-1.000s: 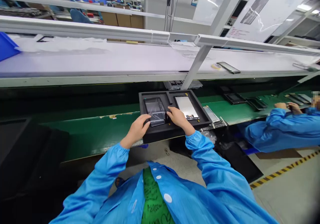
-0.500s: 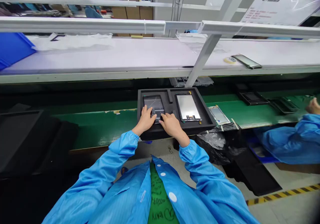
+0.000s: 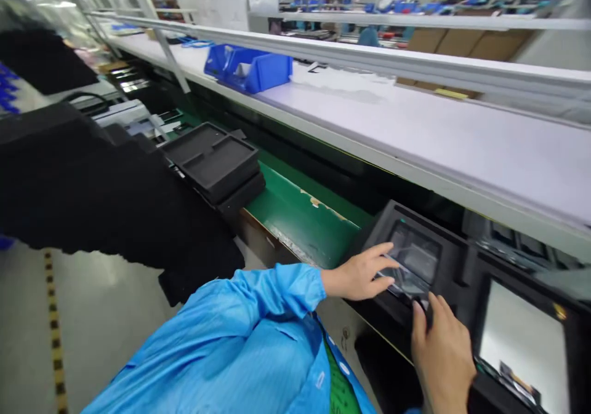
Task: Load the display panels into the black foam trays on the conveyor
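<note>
Since this glass panel (image 3: pixel 413 257) looks fragile and slick, edges only!
Sits in the black foam tray (image 3: pixel 429 220); left hand (image 3: pixel 357 278) spreads over it, right hand (image 3: pixel 443 365) bunches at its near corner, pinch unclear.

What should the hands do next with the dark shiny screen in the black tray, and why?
Probably the right hand should lift the near edge of the dark glass panel gently. Its fingertips are at that edge, and the left hand has its fingers on the panel, so it could steady it in the black foam tray.
</note>
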Motion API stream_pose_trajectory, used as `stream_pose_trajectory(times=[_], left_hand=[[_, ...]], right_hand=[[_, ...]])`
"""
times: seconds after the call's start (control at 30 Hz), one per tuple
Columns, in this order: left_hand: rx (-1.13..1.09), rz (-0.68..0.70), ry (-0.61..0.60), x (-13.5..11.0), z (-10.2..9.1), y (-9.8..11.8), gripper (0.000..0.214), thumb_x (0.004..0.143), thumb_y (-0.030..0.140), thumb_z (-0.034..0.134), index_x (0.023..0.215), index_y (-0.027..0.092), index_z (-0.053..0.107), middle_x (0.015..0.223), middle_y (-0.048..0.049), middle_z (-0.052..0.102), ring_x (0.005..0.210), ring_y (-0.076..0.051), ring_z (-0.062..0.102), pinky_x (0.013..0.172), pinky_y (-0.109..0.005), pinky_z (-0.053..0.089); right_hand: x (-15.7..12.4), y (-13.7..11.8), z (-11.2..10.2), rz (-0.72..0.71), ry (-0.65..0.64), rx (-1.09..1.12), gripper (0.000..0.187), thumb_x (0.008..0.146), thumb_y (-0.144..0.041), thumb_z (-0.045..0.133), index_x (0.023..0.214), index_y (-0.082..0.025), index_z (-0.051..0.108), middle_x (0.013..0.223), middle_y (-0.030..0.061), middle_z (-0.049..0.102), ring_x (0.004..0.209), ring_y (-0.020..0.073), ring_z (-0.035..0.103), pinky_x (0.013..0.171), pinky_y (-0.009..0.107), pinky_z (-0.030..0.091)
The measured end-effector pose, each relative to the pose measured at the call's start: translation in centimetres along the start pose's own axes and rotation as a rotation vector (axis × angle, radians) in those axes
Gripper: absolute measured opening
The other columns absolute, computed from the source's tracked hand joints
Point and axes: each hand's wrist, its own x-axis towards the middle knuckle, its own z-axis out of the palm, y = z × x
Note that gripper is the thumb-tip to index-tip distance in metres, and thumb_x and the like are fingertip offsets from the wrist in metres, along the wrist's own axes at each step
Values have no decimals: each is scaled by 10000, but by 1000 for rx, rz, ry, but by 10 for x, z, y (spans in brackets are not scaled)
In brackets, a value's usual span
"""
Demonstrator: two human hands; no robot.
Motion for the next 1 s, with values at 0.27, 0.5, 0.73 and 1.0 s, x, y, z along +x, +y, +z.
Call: stream_pose_trajectory(times=[0.27,0.5,0.73,1.0], left_hand=[[-69,-425,354,-148,-89,-59,249,962,247,564,1142,198,730,1418,-146,626,1306,-251,605,1110,-447,500],[-77,-497,578,-203,-187,-107,234,942,187,542,1062,179,743,1184,-118,741,1097,-216,702,975,-385,575],[94,-392,726,-220,-312,-131,231,987,207,532,1090,171,736,1217,-128,734,1172,-219,680,1071,-395,525],[513,-464,739,-213,-446,-173,299,1022,242,487,1229,160,685,1385,-157,638,1317,-255,575,1160,-467,462]], right_hand=[[-10,-113,-4,-248,-260,779,306,1014,-293,515,1268,-281,685,1158,55,763,989,224,755,897,351,625],[32,-233,109,-155,-671,867,434,972,-545,527,1147,-222,758,1127,93,781,1024,281,762,903,384,642],[113,-333,192,-268,-746,712,537,913,-611,491,1152,-203,747,1146,110,774,1036,299,757,892,424,640],[245,-369,263,-301,-609,553,555,862,-591,491,1156,-195,745,1149,112,772,1008,300,754,922,462,609]])
